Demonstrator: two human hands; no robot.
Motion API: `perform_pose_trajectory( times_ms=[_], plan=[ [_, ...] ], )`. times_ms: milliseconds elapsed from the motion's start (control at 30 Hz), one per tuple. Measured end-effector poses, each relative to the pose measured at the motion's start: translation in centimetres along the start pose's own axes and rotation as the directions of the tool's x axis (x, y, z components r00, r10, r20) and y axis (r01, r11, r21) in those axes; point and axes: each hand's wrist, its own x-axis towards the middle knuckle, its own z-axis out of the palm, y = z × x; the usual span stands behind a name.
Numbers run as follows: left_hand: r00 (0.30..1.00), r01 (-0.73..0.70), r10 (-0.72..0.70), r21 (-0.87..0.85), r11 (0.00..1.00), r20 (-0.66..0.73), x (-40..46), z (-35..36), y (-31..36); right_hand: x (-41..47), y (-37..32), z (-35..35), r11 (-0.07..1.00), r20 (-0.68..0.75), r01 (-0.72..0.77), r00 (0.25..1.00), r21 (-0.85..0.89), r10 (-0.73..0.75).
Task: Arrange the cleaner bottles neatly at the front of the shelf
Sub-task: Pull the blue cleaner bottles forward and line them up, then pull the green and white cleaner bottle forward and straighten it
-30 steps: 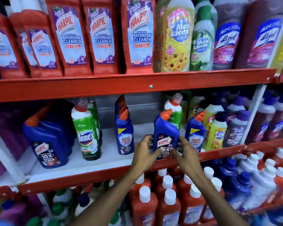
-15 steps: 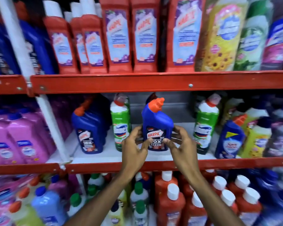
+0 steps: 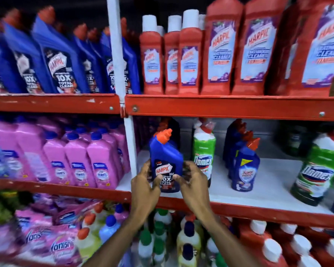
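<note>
Left hand (image 3: 145, 186) and right hand (image 3: 191, 182), fingers curled, grip a blue Harpic bottle (image 3: 166, 160) upright at the shelf (image 3: 239, 197) front, beside the white post (image 3: 130, 143); a Domex bottle (image 3: 203, 149) stands just right.

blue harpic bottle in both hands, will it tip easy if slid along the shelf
Probably somewhat: the blue Harpic bottle looks tall and narrow-based with an angled neck. Its rigid, glossy plastic may slip, so left hand and right hand gripping low helps.

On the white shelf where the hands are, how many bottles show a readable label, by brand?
Blue plastic Harpic bottle, orange cap: 1
Green plastic Domex bottles: 2
Blue plastic Sani Fresh bottle: 1
Total: 4
</note>
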Motion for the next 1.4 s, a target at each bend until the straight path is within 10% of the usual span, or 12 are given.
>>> perform_pose_trajectory(
  times_ms=[500,667,933,1267,1400],
  plan=[
    [0.99,-0.125,0.133,0.152,0.98,-0.039,-1.4,-0.1,-3.2,-2.0,2.0,1.6,0.958,0.002,0.047,0.999,-0.284,-0.048],
    [0.836,-0.494,0.548,0.461,0.737,0.021,-2.7,1.7,0.4,-3.6,2.3,-3.5,0.738,-0.064,0.165,0.96,-0.654,-0.271],
    [0.782,-0.618,0.514,0.545,0.567,0.352,-5.1,10.9,5.5,-4.6,6.3,-14.6,0.499,-0.119,-0.001,0.972,-0.866,-0.205],
    [0.673,-0.732,0.529,0.365,0.575,0.517,-7.8,21.8,10.1,-5.3,11.6,-24.4,0.599,-0.265,-0.142,0.956,-0.788,-0.123],
    [0.684,-0.636,0.477,0.131,0.76,0.552,-8.0,26.7,11.5,-4.8,13.7,-26.6,0.774,-0.364,-0.207,0.931,-0.598,-0.032]
  ],
)
